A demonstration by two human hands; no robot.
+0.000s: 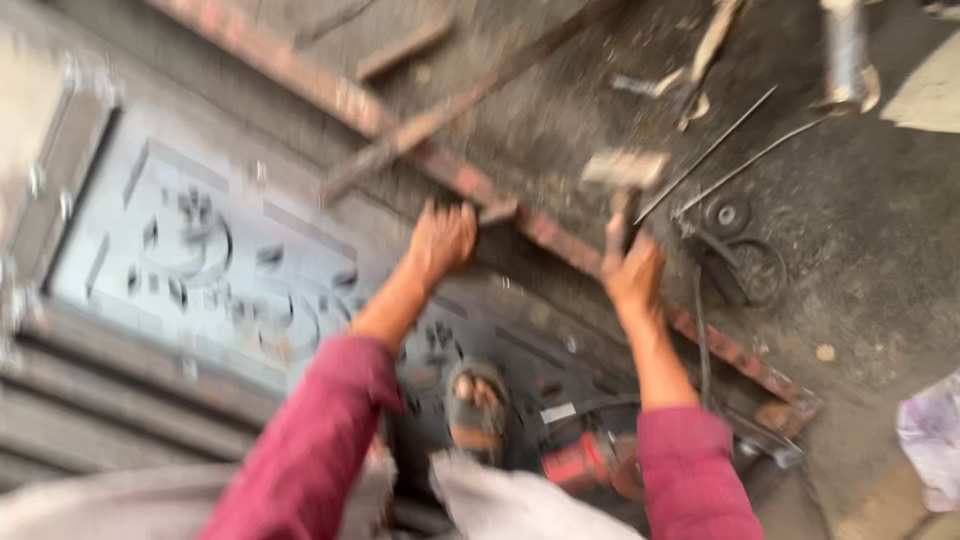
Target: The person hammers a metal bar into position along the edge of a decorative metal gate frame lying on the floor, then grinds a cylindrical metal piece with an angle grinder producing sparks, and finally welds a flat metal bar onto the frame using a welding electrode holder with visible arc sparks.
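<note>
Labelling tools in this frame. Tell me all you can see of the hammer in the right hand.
The hammer has a pale blocky head, motion-blurred, on a short dark handle. The head sits crosswise at the top, the handle running down into the right hand, which grips it low. It is raised just above the rusty red-brown steel bar that crosses the floor diagonally; contact with the bar cannot be told. Material looks like worn metal; blur hides finer detail.

A dusty grey floor [860, 230] carries everything — a patterned metal gate panel [210, 270], a long rusty angle bar [560, 240] along its edge, thin rods [710, 150], a red power tool [580, 462] and scrap strips [400, 48].
</note>
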